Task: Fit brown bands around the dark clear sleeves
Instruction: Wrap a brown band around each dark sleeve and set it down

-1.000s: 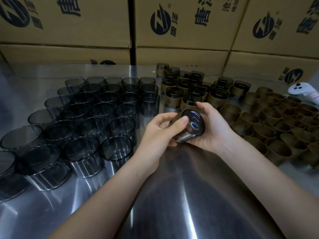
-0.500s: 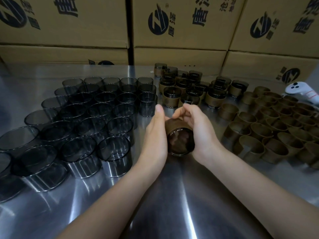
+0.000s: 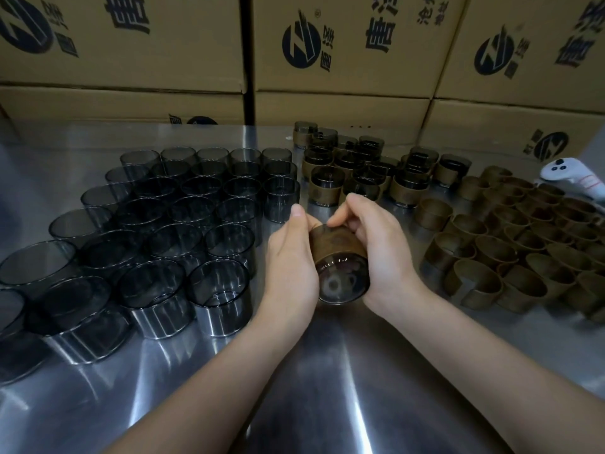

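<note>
- A dark clear held sleeve (image 3: 340, 283) is gripped between two bare hands just above a shiny metal surface (image 3: 327, 388), tilted so that its open end is turned toward the camera.
- A brown band (image 3: 334, 245) is seen wrapped around the far half of the held sleeve, while the near rim is left bare.
- The left hand (image 3: 291, 257) is cupped against the left side of the held sleeve, with the thumb laid straight along the top. Its other fingers are hidden behind the held sleeve.
- The right hand (image 3: 383, 253) is curled round the right side of the held sleeve, and its fingertips (image 3: 337, 221) are pressed onto the band at the far edge.
- Rows of bare sleeves (image 3: 183, 224) are stood upright to the left of the held sleeve.
- A cluster of banded sleeves (image 3: 360, 172) is gathered just behind the held sleeve.
- Loose brown bands (image 3: 523, 244) are spread in a crowd to the right of the held sleeve.
- A white controller (image 3: 576, 178) is laid far to the right of the held sleeve, beyond the loose bands.
- Printed cardboard boxes (image 3: 343, 44) are stacked well behind the held sleeve, along the back of the surface.
</note>
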The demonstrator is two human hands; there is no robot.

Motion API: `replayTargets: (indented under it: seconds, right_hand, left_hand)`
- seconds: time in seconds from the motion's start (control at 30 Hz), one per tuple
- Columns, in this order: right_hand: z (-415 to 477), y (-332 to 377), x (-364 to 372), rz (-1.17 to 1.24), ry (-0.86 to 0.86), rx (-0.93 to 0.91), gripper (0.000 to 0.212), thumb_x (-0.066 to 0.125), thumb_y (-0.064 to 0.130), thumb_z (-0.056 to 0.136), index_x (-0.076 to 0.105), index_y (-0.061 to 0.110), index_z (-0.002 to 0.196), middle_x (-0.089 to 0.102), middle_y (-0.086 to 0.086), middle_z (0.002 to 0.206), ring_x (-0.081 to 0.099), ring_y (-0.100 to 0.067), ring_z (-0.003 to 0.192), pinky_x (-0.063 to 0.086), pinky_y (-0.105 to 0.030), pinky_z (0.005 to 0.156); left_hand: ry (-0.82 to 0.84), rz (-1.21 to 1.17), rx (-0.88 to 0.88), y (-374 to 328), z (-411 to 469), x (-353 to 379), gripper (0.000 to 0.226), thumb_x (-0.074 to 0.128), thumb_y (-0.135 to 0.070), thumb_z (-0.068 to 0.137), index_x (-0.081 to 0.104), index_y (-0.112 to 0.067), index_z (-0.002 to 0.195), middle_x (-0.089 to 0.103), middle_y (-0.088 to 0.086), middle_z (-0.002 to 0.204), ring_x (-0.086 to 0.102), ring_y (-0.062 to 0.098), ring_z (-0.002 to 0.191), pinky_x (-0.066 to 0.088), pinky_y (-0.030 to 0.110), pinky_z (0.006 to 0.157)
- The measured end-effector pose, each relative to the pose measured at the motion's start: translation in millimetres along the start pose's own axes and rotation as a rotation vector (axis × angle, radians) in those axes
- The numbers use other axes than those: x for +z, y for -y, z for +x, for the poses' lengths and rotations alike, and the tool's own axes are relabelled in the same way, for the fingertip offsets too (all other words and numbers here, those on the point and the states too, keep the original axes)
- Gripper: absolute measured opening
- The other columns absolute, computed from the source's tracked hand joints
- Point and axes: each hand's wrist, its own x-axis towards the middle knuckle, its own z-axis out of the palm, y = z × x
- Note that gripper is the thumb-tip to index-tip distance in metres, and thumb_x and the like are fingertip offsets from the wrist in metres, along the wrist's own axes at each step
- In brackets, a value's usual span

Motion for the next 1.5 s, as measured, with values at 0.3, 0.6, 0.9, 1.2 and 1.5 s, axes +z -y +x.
replayTargets:
  seconds: [0.3, 0.6, 0.9, 1.2, 1.5]
  right_hand:
    - [2.2, -1.6, -2.2, 0.023, 0.059, -0.088, 0.039, 0.049, 0.029, 0.09, 0.061, 0.024, 0.053, 0.057, 0.008, 0.061, 0.056, -0.003, 0.06, 0.047, -0.015, 0.059]
    - [6.5, -2.9, -9.9, -0.027, 0.134, -0.214, 0.031, 0.046, 0.022, 0.091, 0.062, 0.023, 0.065, 0.056, 0.01, 0.068, 0.054, -0.004, 0.069, 0.046, -0.016, 0.065]
    - [10.5, -6.6, -19.8, -0.035, 0.041, -0.321, 0.026, 0.036, 0.019, 0.096, 0.06, 0.012, 0.088, 0.045, 0.003, 0.058, 0.044, -0.009, 0.057, 0.04, -0.019, 0.059]
    - [10.1, -7.9, -22.8, -0.126, -0.02, -0.459, 0.028, 0.037, 0.033, 0.092, 0.06, 0.017, 0.087, 0.048, 0.005, 0.061, 0.046, -0.008, 0.059, 0.039, -0.021, 0.062]
    - [8.9, -10.0, -25.1, -0.299, 0.045, -0.563, 0.03, 0.033, 0.023, 0.094, 0.058, 0.011, 0.085, 0.057, 0.003, 0.08, 0.055, -0.002, 0.078, 0.043, -0.017, 0.073]
  left_hand:
    - [0.059, -0.004, 0.044, -3.6, -1.3, -1.8, 0.054, 0.034, -0.034, 0.107, 0.056, 0.006, 0.078, 0.055, 0.013, 0.069, 0.054, 0.021, 0.066, 0.048, 0.035, 0.07]
    - [0.089, -0.006, 0.116, -2.8, -0.8, -2.6, 0.046, 0.035, -0.035, 0.107, 0.057, -0.012, 0.073, 0.058, 0.006, 0.072, 0.057, 0.018, 0.071, 0.05, 0.037, 0.072]
    - [0.167, -0.211, -0.098, -0.1, -0.9, 0.5, 0.048, 0.029, -0.051, 0.099, 0.062, -0.018, 0.108, 0.069, 0.005, 0.112, 0.064, 0.024, 0.111, 0.052, 0.049, 0.099]
    - [0.388, -0.245, -0.294, -2.2, -3.0, -0.7, 0.073, 0.042, -0.065, 0.086, 0.054, -0.01, 0.132, 0.064, 0.018, 0.126, 0.065, 0.027, 0.116, 0.052, 0.055, 0.099]
    - [0.453, -0.096, -0.052, 9.0, -5.6, 1.3, 0.052, 0.067, -0.028, 0.092, 0.042, -0.027, 0.138, 0.059, 0.008, 0.128, 0.063, 0.023, 0.117, 0.057, 0.051, 0.091]
